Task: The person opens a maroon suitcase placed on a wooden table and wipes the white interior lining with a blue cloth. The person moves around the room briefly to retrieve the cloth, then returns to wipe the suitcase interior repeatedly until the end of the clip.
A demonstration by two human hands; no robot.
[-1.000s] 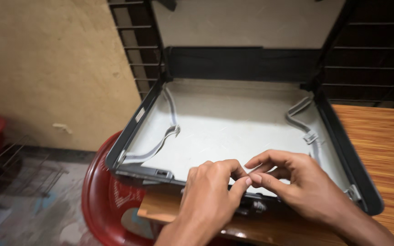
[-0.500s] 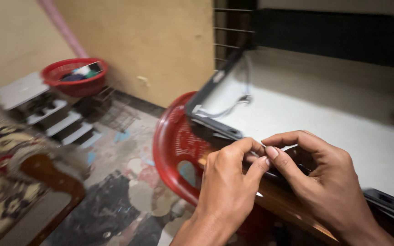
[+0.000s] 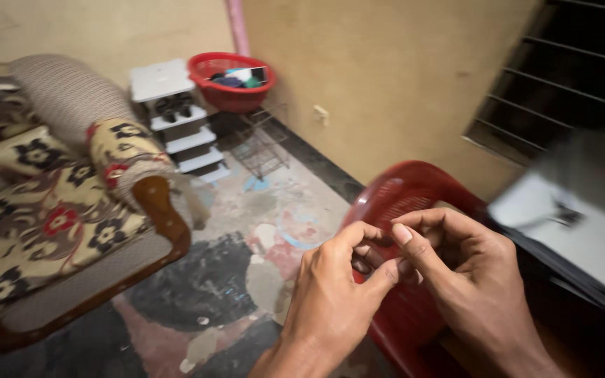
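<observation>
My left hand (image 3: 334,297) and my right hand (image 3: 460,276) meet at the lower middle of the view, fingers curled and fingertips pressed against each other. Nothing shows between the fingers. Right behind the hands is the back of a red plastic chair (image 3: 400,192). At the right edge, blurred, lies an open black case with a pale lining (image 3: 582,238) and a grey strap inside; both hands are off it.
A floral armchair with a wooden arm (image 3: 57,210) fills the left. By the far wall stand a small white shelf unit (image 3: 173,115), a red basket holding small items (image 3: 231,78) and a wire rack (image 3: 260,147). The floor (image 3: 246,238) is patchy; a barred window (image 3: 561,84) is upper right.
The view has swung left and down, away from the open case toward the floor and armchair. Both hands stay pressed together and have come off the case's front edge.
</observation>
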